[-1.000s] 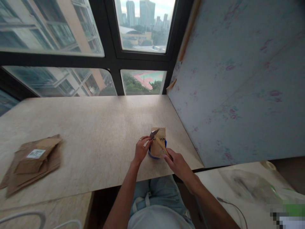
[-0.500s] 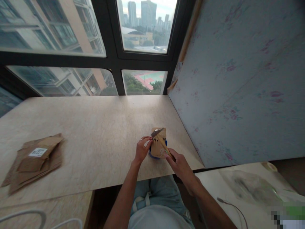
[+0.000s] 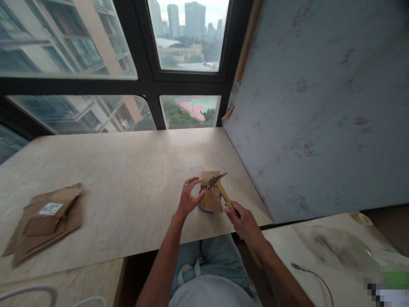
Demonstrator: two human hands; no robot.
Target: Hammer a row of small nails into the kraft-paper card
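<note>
My right hand is closed around the wooden handle of a hammer. The hammer's metal head is over a small brown board, by a row of small dark marks or nails that are too small to make out. Something round and blue shows under the board. At the board's left edge my left hand has its thumb and fingers apart, with a ring on one finger; whether the fingertips touch the board I cannot tell.
A stack of flat brown paper packages with a white label lies at the left of the table. A patterned wall panel borders the right side. A cable and a clear plastic bag lie on the lower right surface.
My left fingers have spread and drawn back from the nail row. The hammer head has shifted slightly to the right, and my right hand has moved a little with it.
</note>
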